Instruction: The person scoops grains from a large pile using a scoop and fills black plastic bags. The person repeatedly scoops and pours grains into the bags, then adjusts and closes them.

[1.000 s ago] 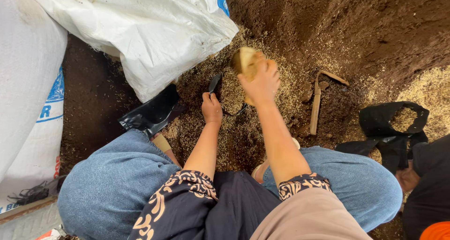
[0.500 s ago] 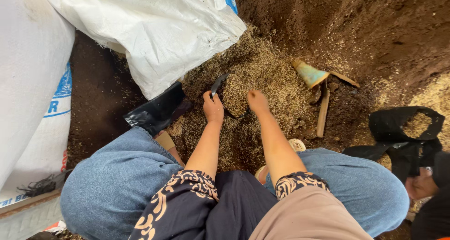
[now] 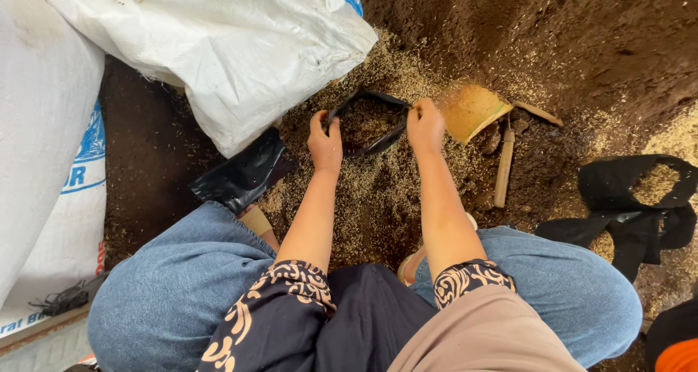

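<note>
A small black plastic bag (image 3: 371, 125) stands open on the soil, partly filled with a brown mix of soil and husks. My left hand (image 3: 325, 138) pinches its left rim. Gripping the right rim is my right hand (image 3: 424, 125). Both hold the mouth of the bag wide. Just right of my right hand a yellow scoop (image 3: 471, 110) lies on the ground with husks in it. A wooden-handled tool (image 3: 503, 167) lies beside the scoop.
Big white woven sacks (image 3: 218, 45) lie at the top left and left. A flat black bag (image 3: 243, 174) lies by my left knee. Another open black bag (image 3: 636, 197) with mix stands at right. Dark soil and pale husks cover the ground.
My right hand has put the yellow scoop down on the soil and come back to the black bag. Both hands now hold the bag's rim open.
</note>
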